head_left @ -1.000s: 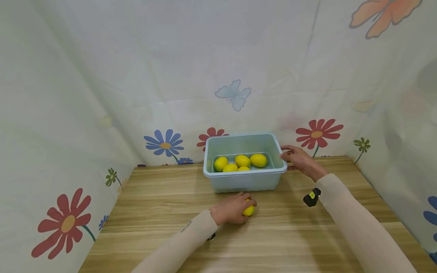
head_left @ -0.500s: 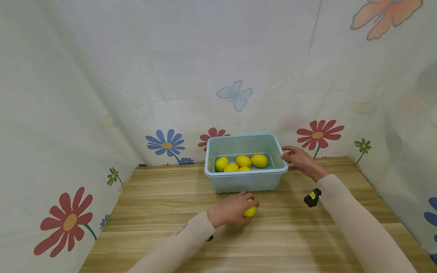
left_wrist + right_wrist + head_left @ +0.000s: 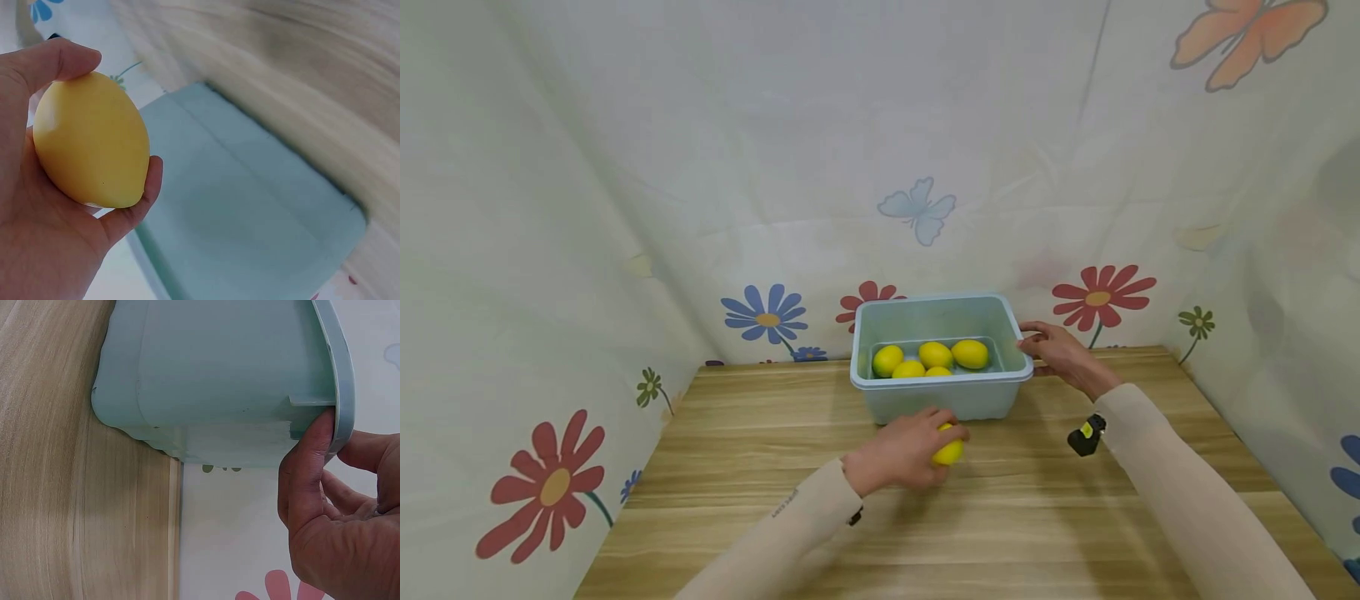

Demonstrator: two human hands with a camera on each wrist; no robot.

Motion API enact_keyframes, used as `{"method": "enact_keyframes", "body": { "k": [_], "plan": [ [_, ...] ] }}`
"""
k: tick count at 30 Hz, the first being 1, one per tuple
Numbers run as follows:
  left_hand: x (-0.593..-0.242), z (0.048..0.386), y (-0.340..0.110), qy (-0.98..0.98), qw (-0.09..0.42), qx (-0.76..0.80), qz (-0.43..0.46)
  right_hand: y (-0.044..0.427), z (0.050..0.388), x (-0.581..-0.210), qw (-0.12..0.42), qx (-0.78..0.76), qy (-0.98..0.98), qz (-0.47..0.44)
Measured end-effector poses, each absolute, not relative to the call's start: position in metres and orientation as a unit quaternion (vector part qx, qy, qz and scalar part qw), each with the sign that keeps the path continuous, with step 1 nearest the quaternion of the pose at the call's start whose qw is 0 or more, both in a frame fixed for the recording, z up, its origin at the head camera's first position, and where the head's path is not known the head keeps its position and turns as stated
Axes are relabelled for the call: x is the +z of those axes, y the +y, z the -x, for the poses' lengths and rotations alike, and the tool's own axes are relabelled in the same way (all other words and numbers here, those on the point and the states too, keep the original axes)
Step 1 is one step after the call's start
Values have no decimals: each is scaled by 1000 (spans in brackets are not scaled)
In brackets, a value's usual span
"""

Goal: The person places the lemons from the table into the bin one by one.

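A yellow lemon (image 3: 94,140) is gripped between the thumb and fingers of my left hand (image 3: 906,450), just in front of the light blue plastic bin (image 3: 936,402). In the left wrist view the lemon appears lifted off the table, with the bin's outer wall beyond it. My right hand (image 3: 1060,357) pinches the bin's right rim, thumb on one side and a curled finger tucked under the lip, as the right wrist view shows. Inside the bin lie several lemons (image 3: 970,354); the front ones are partly hidden by its near rim.
The bin stands on a wood-grain table (image 3: 760,450) near its back edge. Behind and at both sides hangs a pale curtain (image 3: 820,167) printed with flowers and butterflies. A small black device (image 3: 1084,435) is strapped at the right wrist.
My left hand has raised the lemon from the table and tilted it slightly, near the bin's front wall. My right hand keeps its hold on the rim, and the bin stays put.
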State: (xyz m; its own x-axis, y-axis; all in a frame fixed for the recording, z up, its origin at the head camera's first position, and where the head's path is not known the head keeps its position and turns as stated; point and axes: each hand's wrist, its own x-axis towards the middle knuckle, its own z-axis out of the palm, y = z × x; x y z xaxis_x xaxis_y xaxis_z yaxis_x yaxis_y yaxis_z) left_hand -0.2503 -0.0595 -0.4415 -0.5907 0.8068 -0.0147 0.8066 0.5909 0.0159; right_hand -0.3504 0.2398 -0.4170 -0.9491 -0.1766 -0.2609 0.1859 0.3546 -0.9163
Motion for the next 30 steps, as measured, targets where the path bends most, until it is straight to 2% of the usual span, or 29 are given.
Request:
{"method": "enact_keyframes", "body": {
  "k": [8, 15, 23, 30],
  "plan": [
    [-424, 252, -67, 887, -34, 21, -461, 241, 351, -418, 158, -564, 811, 0],
    [-407, 256, -70, 893, -38, 18, -449, 241, 351, -417, 158, -563, 811, 2],
    [-387, 265, -73, 888, -79, 14, -454, 240, 351, -417, 164, -568, 806, -3],
    [-372, 276, -74, 895, -83, 23, -438, 240, 352, -417, 165, -569, 806, -8]
  ]
}}
